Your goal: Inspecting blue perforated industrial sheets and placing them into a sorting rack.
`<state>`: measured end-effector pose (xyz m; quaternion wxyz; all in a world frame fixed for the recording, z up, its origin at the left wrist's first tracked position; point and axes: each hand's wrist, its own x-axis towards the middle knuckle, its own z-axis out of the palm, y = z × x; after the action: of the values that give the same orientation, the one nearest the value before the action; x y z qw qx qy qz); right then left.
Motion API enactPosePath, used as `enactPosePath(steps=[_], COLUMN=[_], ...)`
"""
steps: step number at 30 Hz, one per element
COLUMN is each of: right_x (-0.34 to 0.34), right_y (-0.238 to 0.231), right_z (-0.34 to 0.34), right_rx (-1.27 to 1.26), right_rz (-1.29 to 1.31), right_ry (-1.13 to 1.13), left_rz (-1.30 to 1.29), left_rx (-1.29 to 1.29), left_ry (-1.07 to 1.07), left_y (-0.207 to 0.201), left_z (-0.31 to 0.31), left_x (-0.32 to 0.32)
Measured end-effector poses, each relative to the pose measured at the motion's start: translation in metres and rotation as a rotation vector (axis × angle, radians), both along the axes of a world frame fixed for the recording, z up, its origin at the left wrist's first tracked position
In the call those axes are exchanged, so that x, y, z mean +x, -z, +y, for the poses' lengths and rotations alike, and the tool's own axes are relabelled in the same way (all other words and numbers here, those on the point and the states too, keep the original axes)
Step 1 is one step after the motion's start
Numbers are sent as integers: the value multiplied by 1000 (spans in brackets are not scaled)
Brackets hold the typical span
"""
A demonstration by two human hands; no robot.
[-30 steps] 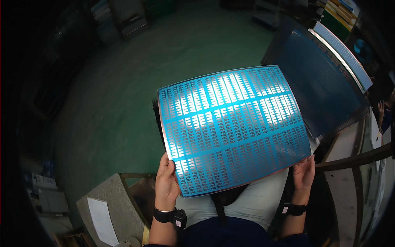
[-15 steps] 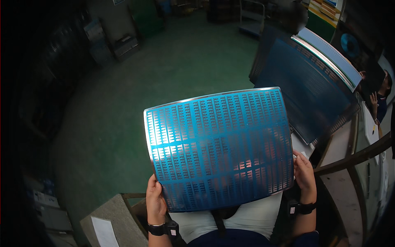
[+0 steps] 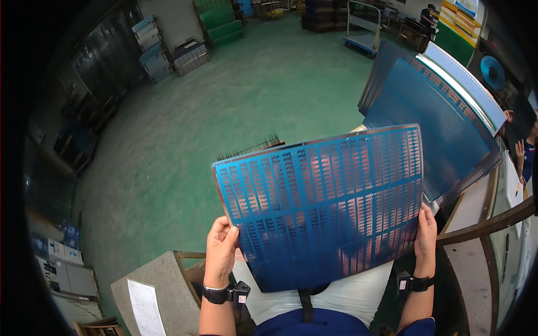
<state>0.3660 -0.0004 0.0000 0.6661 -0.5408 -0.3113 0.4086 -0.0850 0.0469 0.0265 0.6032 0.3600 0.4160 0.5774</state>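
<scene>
A blue, shiny patterned metal sheet (image 3: pixel 325 207) with rows of small repeated shapes is tilted in front of my lap. My left hand (image 3: pixel 220 249) grips its left edge near the lower corner, thumb on the front face. At the opposite edge, my right hand (image 3: pixel 426 238) pinches the sheet with the fingers partly hidden behind it. Beyond my right hand, several similar blue sheets (image 3: pixel 431 120) lean fanned out, overlapping one another.
A co-worker's hand (image 3: pixel 520 152) shows at the right rim. A curved dark bar (image 3: pixel 485 223) crosses beside my right arm. Lower left is a grey board (image 3: pixel 120 288) with a paper (image 3: pixel 145 308). A trolley (image 3: pixel 361 40) stands on the green floor (image 3: pixel 185 134).
The sheet and both my hands have shifted to the right in the picture. The bright glare on the sheet's left side has faded, and the room appears brighter.
</scene>
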Motion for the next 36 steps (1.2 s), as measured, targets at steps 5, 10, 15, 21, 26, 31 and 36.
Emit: enactPosePath(steps=[5,10,15,21,26,31,36], right_x=[18,81,-17,-22,-33,-56,-129], right_y=[2,27,-1,-11,-12,-5,-12], right_z=[3,19,4,-8,-11,6,0], right_rx=[233,455,317,93,-63,119,128], right_rz=[7,545,352,578,429,421,620], right_ry=[-56,-590,-84,-295,-223,-221,-235], left_rz=[82,18,44,-386,-348,-801,-523], left_rx=[217,428,307,-76,24,-65,-252], left_ry=[-138,-51,-142,-16,-97,3,131], left_y=[-5,-5,-14,-4,0,7,5], left_z=[-5,6,-2,6,-15,-42,-82], left_x=[3,15,18,1,17,61,110])
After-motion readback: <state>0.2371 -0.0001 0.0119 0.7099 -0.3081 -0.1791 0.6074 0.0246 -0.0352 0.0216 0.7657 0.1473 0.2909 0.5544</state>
